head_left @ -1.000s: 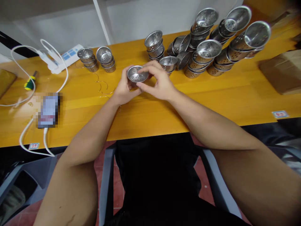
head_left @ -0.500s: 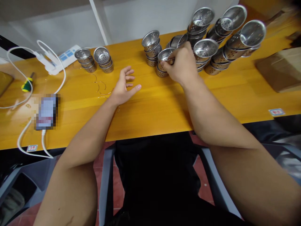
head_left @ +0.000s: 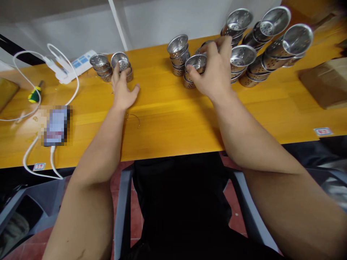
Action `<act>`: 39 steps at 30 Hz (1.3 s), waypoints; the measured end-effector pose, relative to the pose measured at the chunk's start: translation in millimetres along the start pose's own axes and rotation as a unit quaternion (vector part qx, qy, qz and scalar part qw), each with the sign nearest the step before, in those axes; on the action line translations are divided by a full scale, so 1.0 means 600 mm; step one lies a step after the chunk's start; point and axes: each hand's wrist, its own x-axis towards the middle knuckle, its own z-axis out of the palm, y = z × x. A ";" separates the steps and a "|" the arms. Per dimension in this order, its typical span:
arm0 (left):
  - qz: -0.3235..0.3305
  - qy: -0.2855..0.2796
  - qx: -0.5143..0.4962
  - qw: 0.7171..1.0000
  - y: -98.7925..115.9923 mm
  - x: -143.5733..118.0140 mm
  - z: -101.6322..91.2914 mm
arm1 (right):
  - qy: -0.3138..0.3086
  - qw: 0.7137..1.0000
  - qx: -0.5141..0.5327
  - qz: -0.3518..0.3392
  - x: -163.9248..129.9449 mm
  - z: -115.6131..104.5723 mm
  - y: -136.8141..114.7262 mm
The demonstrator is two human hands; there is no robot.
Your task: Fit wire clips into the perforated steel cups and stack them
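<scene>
Now, left hand (head_left: 122, 90) spread (touching strainer stack (head_left: 121, 66)), right hand (head_left: 214, 72) open above cups (head_left: 193, 70)

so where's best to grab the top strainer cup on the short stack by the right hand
Probably by its flared rim, from above: the top strainer cup sits mouth-up, nested in the stack, so its wall is partly hidden. The right hand already reaches over it.

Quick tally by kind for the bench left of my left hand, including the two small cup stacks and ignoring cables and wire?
Short stacks of perforated steel cups: 2
White power strip: 1
Green-and-yellow-handled tool: 1
Blurred-out phone: 1
Total: 5
</scene>
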 end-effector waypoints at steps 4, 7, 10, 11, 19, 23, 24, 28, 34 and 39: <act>-0.029 0.027 0.004 0.999 -0.018 0.006 -0.011 | -0.009 0.999 0.031 -0.023 -0.004 -0.006 -0.015; -0.081 -0.002 0.025 0.996 -0.006 0.011 -0.018 | -0.032 0.999 0.035 -0.019 -0.006 -0.004 -0.020; -0.078 -0.030 0.038 0.996 -0.001 0.016 -0.022 | -0.044 0.998 0.046 -0.028 -0.006 0.003 -0.018; -0.061 -0.028 0.035 0.997 -0.004 0.017 -0.022 | -0.044 0.997 0.058 -0.035 -0.006 0.006 -0.016; -0.003 -0.024 0.079 0.997 -0.024 0.009 -0.007 | -0.021 0.990 0.123 -0.065 -0.005 0.024 -0.005; -0.015 -0.006 0.045 0.999 -0.007 0.010 -0.010 | -0.032 0.984 0.161 -0.064 -0.004 0.028 -0.006; -0.012 -0.009 0.047 0.999 -0.004 0.011 -0.012 | -0.032 0.984 0.164 -0.067 -0.004 0.027 -0.006; -0.021 -0.063 0.113 0.991 0.002 0.017 -0.020 | -0.025 0.985 0.149 -0.082 -0.007 0.024 -0.007; 0.005 -0.080 0.098 0.992 0.020 0.014 -0.016 | 0.001 0.989 0.120 -0.083 -0.012 0.016 -0.017; 0.005 -0.068 0.009 0.998 0.061 0.005 -0.002 | -0.003 0.982 0.154 -0.108 -0.016 0.009 -0.034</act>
